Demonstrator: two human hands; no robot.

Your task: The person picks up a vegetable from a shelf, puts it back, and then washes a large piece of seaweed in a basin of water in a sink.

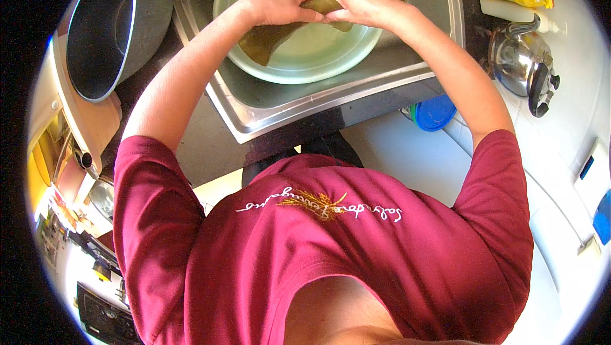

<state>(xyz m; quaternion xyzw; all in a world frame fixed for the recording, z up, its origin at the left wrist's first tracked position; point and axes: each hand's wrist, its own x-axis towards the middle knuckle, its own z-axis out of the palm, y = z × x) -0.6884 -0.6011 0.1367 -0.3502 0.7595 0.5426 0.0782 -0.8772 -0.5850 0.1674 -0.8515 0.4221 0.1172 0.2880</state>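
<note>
Fingers (312, 8) of both hands pinch olive-green leaf (267, 38), apparently above basin (356, 52).

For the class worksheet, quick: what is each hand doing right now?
Left hand: closed on the olive-green leaf.
Right hand: closed on the same leaf, over the pale bowl.

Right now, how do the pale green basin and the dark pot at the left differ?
The pale green basin sits inside the steel sink; the dark pot stands outside it. The basin holds water and an olive-brown leaf gripped by both hands; the pot looks empty and untouched. Both are round and open-topped.
</note>
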